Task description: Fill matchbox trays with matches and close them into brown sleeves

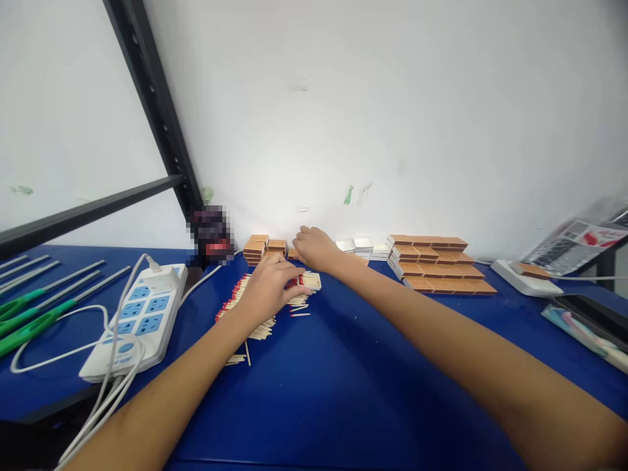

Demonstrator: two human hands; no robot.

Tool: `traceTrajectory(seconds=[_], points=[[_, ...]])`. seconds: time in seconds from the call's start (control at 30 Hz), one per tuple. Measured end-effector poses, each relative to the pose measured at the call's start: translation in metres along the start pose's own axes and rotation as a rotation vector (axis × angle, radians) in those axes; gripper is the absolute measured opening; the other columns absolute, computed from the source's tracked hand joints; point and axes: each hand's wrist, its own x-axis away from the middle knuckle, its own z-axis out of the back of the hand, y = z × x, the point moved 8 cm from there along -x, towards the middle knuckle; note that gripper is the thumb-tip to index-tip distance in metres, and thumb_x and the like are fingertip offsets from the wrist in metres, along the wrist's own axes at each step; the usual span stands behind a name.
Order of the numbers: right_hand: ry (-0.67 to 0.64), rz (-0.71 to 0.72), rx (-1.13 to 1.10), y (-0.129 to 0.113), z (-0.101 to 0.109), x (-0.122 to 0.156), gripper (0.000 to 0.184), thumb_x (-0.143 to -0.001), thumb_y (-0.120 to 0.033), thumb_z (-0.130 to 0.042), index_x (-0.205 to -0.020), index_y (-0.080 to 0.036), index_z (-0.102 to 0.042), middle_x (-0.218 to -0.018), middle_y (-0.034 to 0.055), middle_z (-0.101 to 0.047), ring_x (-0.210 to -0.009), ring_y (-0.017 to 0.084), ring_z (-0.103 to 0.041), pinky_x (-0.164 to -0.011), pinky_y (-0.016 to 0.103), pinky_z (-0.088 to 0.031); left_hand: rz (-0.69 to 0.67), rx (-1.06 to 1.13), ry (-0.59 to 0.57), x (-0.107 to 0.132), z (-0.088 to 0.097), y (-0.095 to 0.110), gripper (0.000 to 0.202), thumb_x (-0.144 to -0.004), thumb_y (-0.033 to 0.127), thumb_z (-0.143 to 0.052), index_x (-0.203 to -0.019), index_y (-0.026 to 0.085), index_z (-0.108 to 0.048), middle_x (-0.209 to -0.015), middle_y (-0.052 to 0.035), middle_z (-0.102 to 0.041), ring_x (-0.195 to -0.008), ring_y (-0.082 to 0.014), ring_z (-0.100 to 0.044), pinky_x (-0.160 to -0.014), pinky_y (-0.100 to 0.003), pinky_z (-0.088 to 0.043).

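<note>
"Being pinched by the left hand [272, 280]: a match-filled white matchbox tray [315, 281], right beside the loose matches [263, 329] on the counter [333, 386]!"

"And the right hand [316, 247]?"

"Poised near orange matchboxes [276, 246]; whether anything is grasped can't be told."

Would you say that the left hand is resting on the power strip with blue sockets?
No, the left hand is at the matches, clearly apart from that power strip.
</note>
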Motion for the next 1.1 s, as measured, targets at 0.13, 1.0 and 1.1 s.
traceTrajectory(seconds=[0.13, 1.0, 1.1], points=[[-0.071, -0.004, 0.004, -0.009, -0.018, -0.021, 0.028, -0.104, -0.023, -0.053, -0.102, -0.011, -0.079, -0.109, 0.0202, -0.079, -0.12, 0.034, -0.058, -0.093, 0.04, -0.044, -0.017, -0.1, -0.007, 0.0, -0.001, -0.001, 0.042, -0.091, 0.047, -0.082, -0.118, 0.015, -0.079, -0.1, -0.0094, -0.081, -0.1, -0.0293, -0.062, -0.092, -0.046, -0.047], [0.243, -0.199, -0.818, 0.012, 0.015, 0.166, 0.029, -0.093, -0.028, -0.078, -0.12, -0.019, -0.073, -0.107, 0.0082, -0.072, -0.091, 0.021, -0.066, -0.081, 0.035, -0.054, 0.23, 0.244, 0.03, 0.001, 0.0, 0.002, 0.042, -0.081, 0.052, -0.091, -0.108, 0.021, -0.082, -0.092, -0.0056, -0.076, -0.095, -0.0263, -0.067, -0.088, -0.038, -0.051], [0.273, -0.224, -0.898, 0.016, 0.007, 0.17, 0.031, -0.093, -0.031, -0.078, -0.121, -0.019, -0.073, -0.109, 0.0085, -0.072, -0.085, 0.019, -0.066, -0.077, 0.035, -0.057, 0.257, 0.271, 0.01, 0.002, -0.002, 0.001, 0.044, -0.077, 0.049, -0.095, -0.11, 0.022, -0.084, -0.093, -0.0049, -0.075, -0.092, -0.0254, -0.067, -0.085, -0.037, -0.052]])
